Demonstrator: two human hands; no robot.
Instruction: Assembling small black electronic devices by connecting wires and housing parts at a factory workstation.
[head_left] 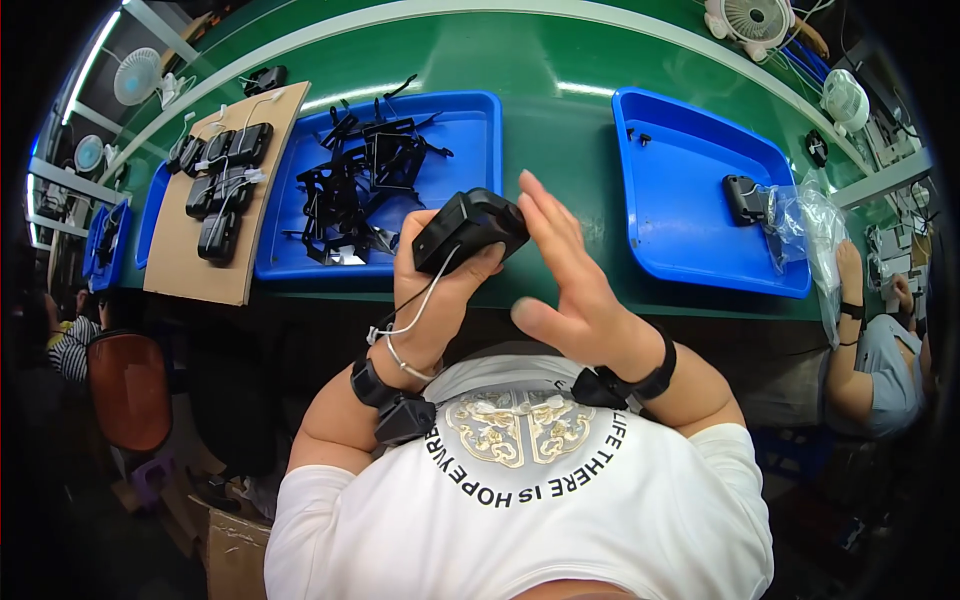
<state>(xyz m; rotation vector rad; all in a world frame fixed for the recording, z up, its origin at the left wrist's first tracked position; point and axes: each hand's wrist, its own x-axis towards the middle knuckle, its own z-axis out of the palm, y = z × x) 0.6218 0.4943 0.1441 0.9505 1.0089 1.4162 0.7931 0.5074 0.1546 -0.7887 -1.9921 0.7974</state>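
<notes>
My left hand [440, 290] is wrapped round a black device with a white cable [462, 232], a boxy plastic housing with a rounded end. It is held up in front of my chest, near the bench's front edge. The cable runs down past my left wrist. My right hand [575, 285] is at the device's right side, fingers stretched and thumb apart; its fingertips are close to the rounded end, and I cannot tell whether they touch. Behind my left hand, a blue tray [485, 150] bears a pile of black plastic brackets [370, 170].
Several similar black devices with white cables [225, 185] lie on a cardboard sheet [240, 280] at left. A right-hand blue tray [680, 180] holds one black device [743, 200] beside clear plastic bags [800, 225]. A co-worker's arm [850, 300] is at far right. Small fans [750, 20] stand behind.
</notes>
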